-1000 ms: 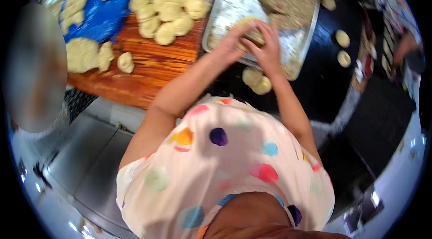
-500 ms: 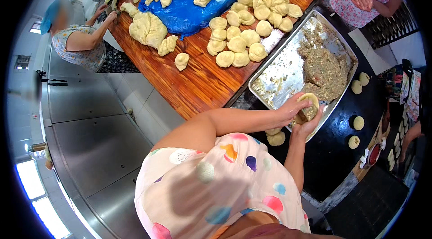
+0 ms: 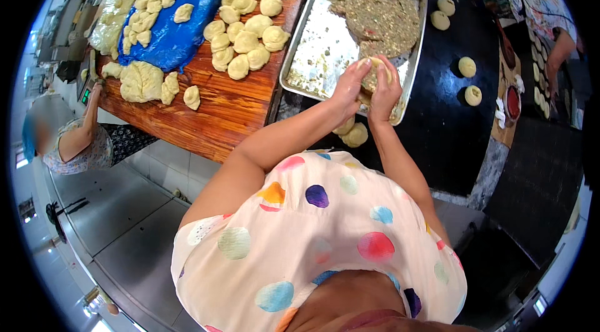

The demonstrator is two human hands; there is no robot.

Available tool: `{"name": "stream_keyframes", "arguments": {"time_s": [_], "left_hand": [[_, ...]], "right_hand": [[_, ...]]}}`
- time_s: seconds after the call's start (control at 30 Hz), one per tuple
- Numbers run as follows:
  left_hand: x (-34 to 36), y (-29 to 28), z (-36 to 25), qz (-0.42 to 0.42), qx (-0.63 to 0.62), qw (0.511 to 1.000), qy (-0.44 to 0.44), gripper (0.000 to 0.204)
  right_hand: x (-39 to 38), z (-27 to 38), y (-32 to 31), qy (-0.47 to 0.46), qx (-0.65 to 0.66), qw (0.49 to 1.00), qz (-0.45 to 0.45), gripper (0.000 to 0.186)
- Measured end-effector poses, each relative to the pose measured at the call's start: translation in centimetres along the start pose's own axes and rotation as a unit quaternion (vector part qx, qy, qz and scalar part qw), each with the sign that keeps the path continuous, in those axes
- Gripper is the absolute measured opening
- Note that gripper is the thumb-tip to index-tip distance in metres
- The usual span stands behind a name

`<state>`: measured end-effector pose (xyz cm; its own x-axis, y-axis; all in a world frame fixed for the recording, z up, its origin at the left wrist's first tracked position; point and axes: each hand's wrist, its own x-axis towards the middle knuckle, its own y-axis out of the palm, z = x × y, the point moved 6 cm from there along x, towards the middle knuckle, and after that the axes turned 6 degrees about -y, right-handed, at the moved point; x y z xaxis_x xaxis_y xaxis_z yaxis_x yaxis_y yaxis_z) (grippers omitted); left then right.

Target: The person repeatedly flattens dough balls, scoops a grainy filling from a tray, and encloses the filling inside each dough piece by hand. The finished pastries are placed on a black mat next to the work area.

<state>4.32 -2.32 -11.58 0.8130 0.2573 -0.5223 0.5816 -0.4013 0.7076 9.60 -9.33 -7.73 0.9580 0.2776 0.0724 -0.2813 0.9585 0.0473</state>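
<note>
Over the near corner of a metal tray (image 3: pixel 306 51), both my hands are closed around a round dough wrapper (image 3: pixel 376 69) with brownish filling in it. My left hand (image 3: pixel 351 85) grips its left side, the thumb at the upper edge. My right hand (image 3: pixel 385 96) cups the other side, fingers wrapped round it. Much of the wrapper is hidden by the hands. A mound of chopped filling (image 3: pixel 384 23) lies in the tray just beyond them. Below my left wrist, a few dough pieces (image 3: pixel 355 135) sit by the tray's near edge.
Left stands a wooden table (image 3: pixel 231 113) with several dough rounds (image 3: pixel 247 41), a big dough lump (image 3: pixel 140 82) and a blue plastic sheet (image 3: pixel 181 38). Several shaped buns (image 3: pixel 467 67) rest on the black surface (image 3: pixel 437 138). A red bowl (image 3: pixel 514 104) is farther right. Co-workers stand at both sides.
My view has turned, so tray and table appear shifted left and up. The hands have closed further over the wrapper, covering more of the filling. The person at the upper right has left the view.
</note>
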Motion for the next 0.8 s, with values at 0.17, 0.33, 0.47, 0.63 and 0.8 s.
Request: {"name": "stream_keyframes", "arguments": {"time_s": [0.17,0.33,0.47,0.63,0.8], "left_hand": [[0.6,0.1,0.4,-0.016,0.057,0.998,-0.026,0.027],[1.7,-0.3,-0.3,-0.006,0.011,0.99,-0.137,0.045],[4.4,-1.9,0.5,-0.1,0.225,0.958,0.145,0.053],[4.7,-0.8,-0.7,-0.105,0.424,0.897,0.063,0.053],[0.6,2.6,-4.2,0.019,-0.032,0.995,-0.091,0.059]], "right_hand": [[0.3,-0.2,-0.8,-0.088,-0.077,0.992,0.037,0.029],[2.1,-1.0,-1.8,0.1,0.161,0.981,0.032,0.048],[0.3,2.8,1.3,-0.156,-0.191,0.966,0.078,0.029],[0.9,2.3,1.2,-0.195,-0.193,0.96,0.048,0.02],[3.7,0.7,-0.9,0.114,0.265,0.951,-0.114,0.041]]}}
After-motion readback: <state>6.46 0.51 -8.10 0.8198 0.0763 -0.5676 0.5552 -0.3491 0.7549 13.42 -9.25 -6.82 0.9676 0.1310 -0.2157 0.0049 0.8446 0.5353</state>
